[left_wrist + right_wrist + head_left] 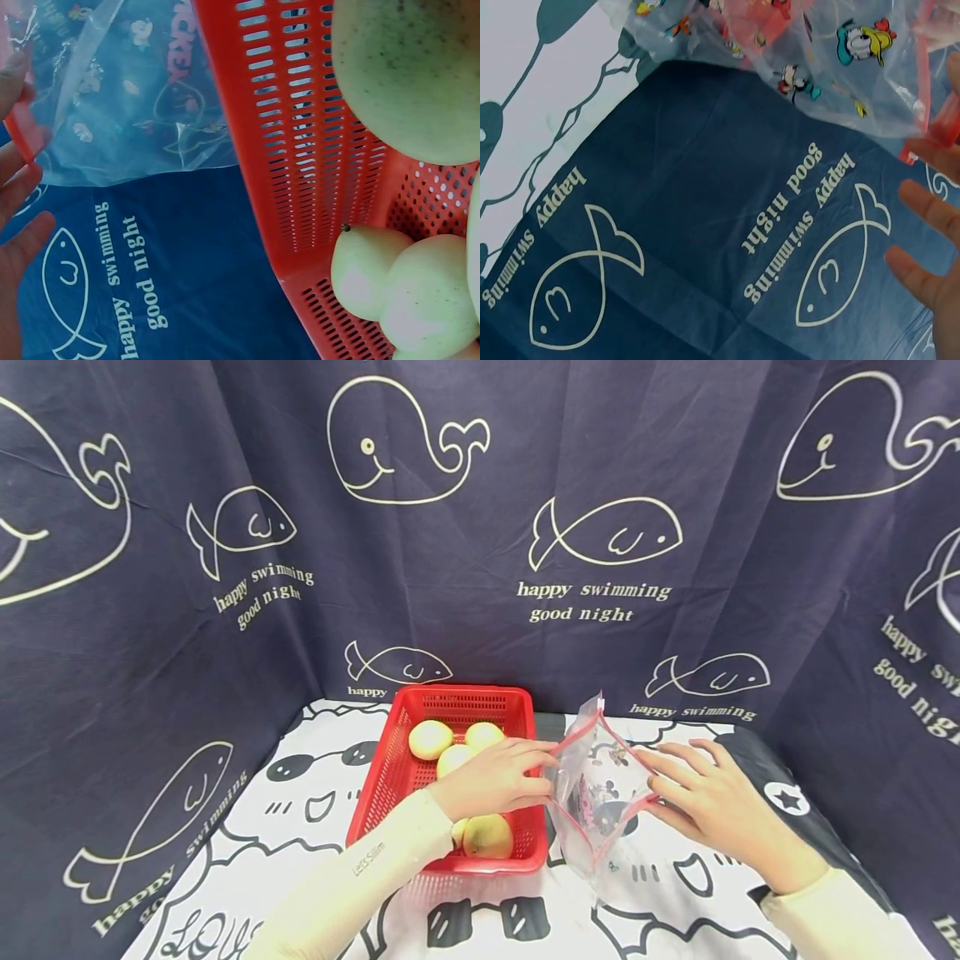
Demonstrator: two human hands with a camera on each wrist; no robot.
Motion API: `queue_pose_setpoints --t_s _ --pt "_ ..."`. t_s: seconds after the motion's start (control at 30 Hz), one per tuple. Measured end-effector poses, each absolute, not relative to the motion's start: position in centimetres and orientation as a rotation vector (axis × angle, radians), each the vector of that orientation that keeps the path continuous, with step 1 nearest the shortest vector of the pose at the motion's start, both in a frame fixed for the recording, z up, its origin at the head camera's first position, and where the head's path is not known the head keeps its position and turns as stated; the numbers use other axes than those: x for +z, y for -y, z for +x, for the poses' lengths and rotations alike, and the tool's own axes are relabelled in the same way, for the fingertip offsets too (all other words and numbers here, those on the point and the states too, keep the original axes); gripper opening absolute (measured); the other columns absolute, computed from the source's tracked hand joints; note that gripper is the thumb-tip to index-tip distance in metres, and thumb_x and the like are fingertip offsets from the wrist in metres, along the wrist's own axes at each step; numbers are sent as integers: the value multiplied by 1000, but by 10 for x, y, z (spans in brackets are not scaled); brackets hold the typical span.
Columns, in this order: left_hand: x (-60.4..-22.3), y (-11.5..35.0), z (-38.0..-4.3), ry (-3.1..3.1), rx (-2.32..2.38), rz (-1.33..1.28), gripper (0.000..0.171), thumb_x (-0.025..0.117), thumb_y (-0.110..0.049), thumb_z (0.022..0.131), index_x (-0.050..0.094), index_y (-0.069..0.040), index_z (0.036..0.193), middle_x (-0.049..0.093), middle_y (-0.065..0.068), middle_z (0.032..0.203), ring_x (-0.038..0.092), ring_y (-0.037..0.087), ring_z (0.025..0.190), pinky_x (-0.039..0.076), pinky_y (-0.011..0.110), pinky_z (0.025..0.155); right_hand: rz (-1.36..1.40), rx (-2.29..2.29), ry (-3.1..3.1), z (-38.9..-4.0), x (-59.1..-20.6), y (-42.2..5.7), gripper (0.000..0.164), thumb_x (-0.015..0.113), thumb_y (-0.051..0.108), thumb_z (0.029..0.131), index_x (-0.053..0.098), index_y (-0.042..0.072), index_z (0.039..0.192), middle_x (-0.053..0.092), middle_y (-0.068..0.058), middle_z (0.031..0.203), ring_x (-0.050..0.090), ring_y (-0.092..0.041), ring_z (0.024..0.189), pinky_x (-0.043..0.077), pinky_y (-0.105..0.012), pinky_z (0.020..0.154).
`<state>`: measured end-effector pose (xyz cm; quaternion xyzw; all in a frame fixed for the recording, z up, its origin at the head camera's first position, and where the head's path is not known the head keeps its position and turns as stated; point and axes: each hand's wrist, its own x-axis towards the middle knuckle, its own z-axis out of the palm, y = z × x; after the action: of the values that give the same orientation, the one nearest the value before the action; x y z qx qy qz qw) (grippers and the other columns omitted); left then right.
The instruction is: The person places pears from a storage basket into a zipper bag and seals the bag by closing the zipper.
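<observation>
A clear zip bag (573, 793) with red edges and cartoon prints stands with its mouth spread apart in the head view. My left hand (498, 779) pinches the left side of its rim, and my right hand (716, 797) pinches the right side. In the left wrist view the bag (124, 97) lies against the outside of a red perforated basket (259, 161). Several pale yellow-green, speckled fruits that look like pears (487, 837) lie in the basket; my left forearm partly covers them. The right wrist view shows the bag's printed wall (825, 67) beside my fingers.
A white cloth with black cartoon drawings (322, 893) covers the table. Dark blue curtains with whale and fish drawings (465, 552) hang behind and on both sides. At the right edge lies a black strip with a star (787, 797).
</observation>
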<state>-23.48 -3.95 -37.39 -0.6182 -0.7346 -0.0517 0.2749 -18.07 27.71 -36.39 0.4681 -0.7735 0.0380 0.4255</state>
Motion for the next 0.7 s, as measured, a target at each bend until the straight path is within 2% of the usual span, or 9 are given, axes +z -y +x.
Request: queue_pose_setpoints --t_s 0.27,0.47,0.7 --pt "-377 43 -236 1947 -194 -1693 8 68 -14 90 65 -14 98 67 9 120 56 25 125 38 33 109 1240 143 1951 -183 -360 -290 45 41 41 106 61 12 80 72 -9 112 63 -32 97 35 -44 89" --pt "-370 43 -228 2582 -574 -1507 37 55 -30 96 65 -9 125 56 3 141 49 17 132 32 29 112 1244 135 1983 -181 -356 -295 46 41 44 106 67 12 85 72 -6 109 63 -31 98 37 -43 85" --pt "-371 47 -226 2591 -572 -1449 36 56 -32 97 66 -10 123 58 4 139 51 16 130 34 26 110 1238 119 2011 -180 -353 -301 50 41 47 105 73 9 98 72 -4 103 62 -29 97 35 -39 85"
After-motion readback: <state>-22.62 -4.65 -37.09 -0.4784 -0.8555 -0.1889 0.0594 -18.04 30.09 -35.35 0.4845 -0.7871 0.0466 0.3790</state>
